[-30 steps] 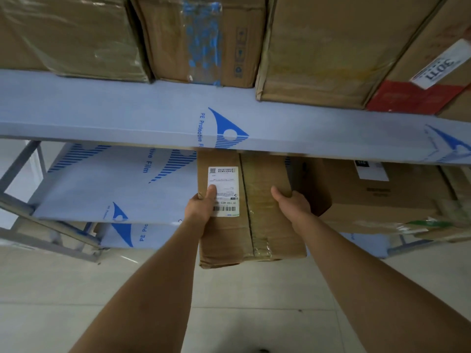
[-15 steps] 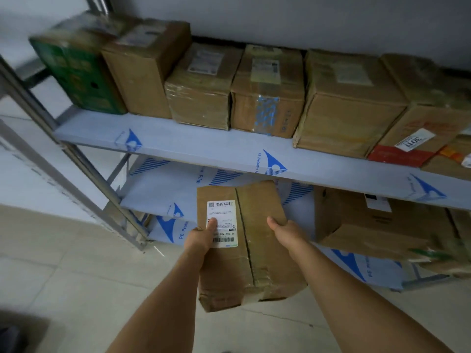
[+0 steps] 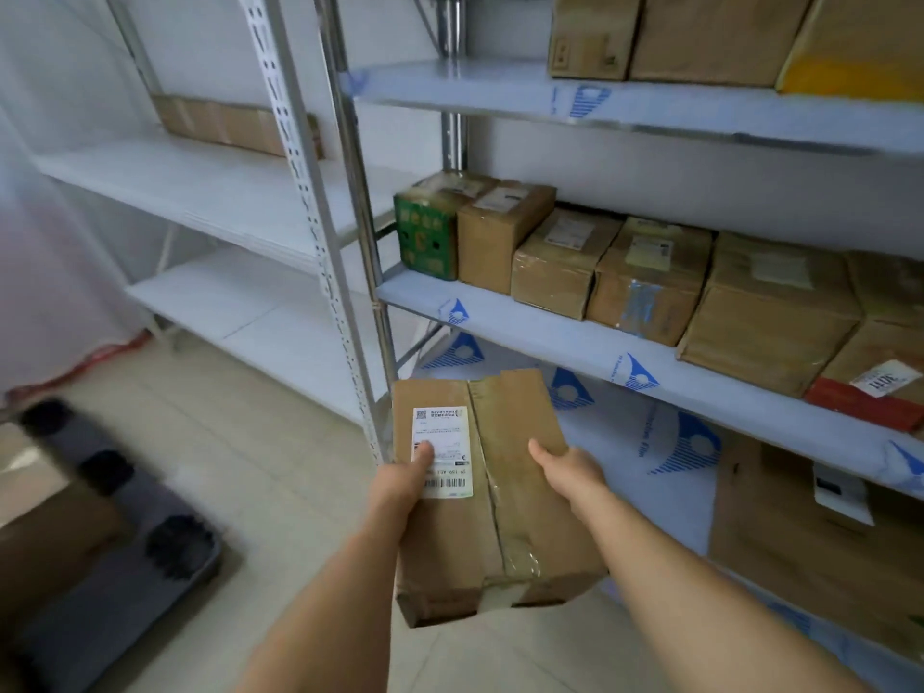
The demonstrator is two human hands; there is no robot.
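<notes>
The left hand and right hand gripped opposite sides of a rectangular, tape-sealed cardboard box, left thumb pressing its glossy white label.

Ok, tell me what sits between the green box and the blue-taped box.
Head view: a taller brown box next to the green box, then a lower brown box next to the blue-taped box.

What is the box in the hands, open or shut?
Shut. Brown tape runs along the top seam of the box and over its near end. The left hand and right hand hold its sides.
</notes>
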